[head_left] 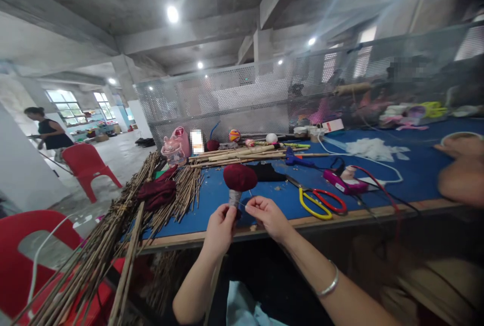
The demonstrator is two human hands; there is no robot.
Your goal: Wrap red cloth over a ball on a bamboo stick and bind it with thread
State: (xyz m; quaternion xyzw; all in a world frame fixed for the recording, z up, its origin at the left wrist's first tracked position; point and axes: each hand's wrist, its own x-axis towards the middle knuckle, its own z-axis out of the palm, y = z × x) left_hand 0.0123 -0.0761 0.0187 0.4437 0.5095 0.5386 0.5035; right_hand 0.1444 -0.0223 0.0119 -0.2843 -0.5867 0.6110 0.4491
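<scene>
Near the table's front edge my left hand (221, 227) grips the grey-wrapped stem of a dark red, mushroom-shaped piece (240, 178), its rounded cloth head upright. Just right of the stem, my right hand (266, 216) is pinched on a thin thread (243, 204) that runs to the grey wrapping. Behind the piece lies a black cloth (267, 171). To the right are scissors (319, 203) with one yellow and one red handle. Dark red cloth (157, 192) rests on thin sticks at the left.
Bundled sticks (113, 230) jut past the table's left edge over a red chair (34, 245). A blue glue gun (297, 158), a purple power strip (344, 182) and cords lie to the right. Another person's arm (461, 180) rests at the far right. A mesh partition (227, 99) stands behind.
</scene>
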